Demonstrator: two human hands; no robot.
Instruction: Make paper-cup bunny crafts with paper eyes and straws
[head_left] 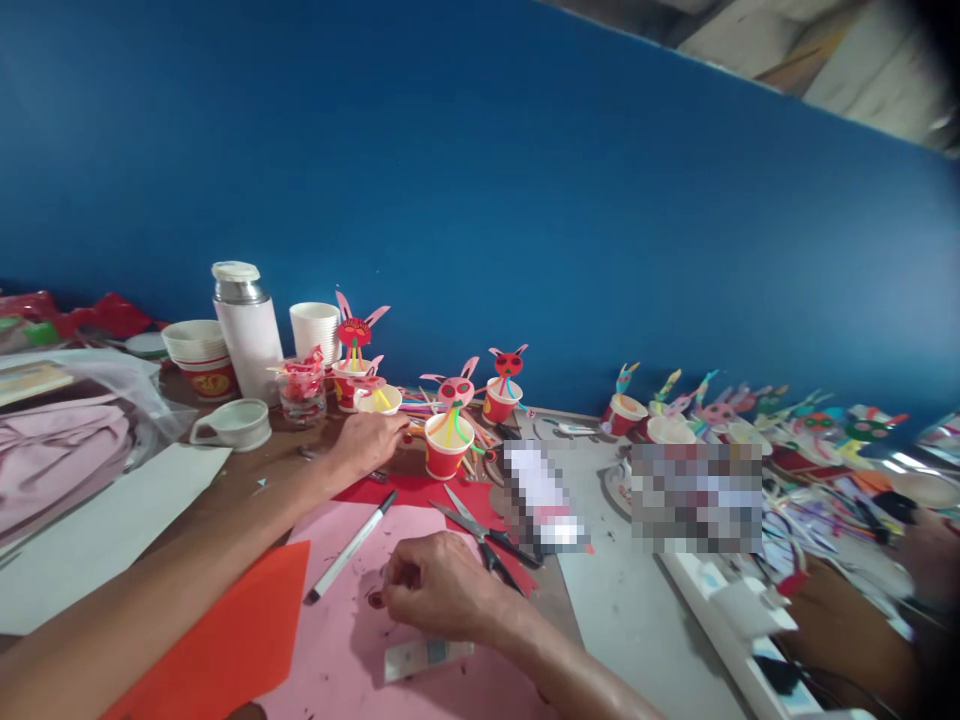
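My left hand (373, 445) reaches forward beside a red and white paper cup (444, 462), its fingers pressed together; a tiny reddish bit shows at the fingertips, too small to name. A pink paper animal head (456, 391) with long ears rises from that cup on coloured stems. Above a pink paper sheet (337, 640), my right hand (439, 588) is curled in a pinch. By its fingertips is a small dark red round piece (376, 598); whether it is held is unclear. Below the hand lies a whitish flat block (427, 658). Open scissors (487, 535) and a marker (351, 548) lie nearby.
More decorated cups (501, 398) stand along the blue wall (480, 200). At left are a white thermos (249, 330), stacked cups (206, 365), a mug (234, 425) and orange paper (232, 630). A power strip (712, 610) and another person's hand (930, 550) are at right.
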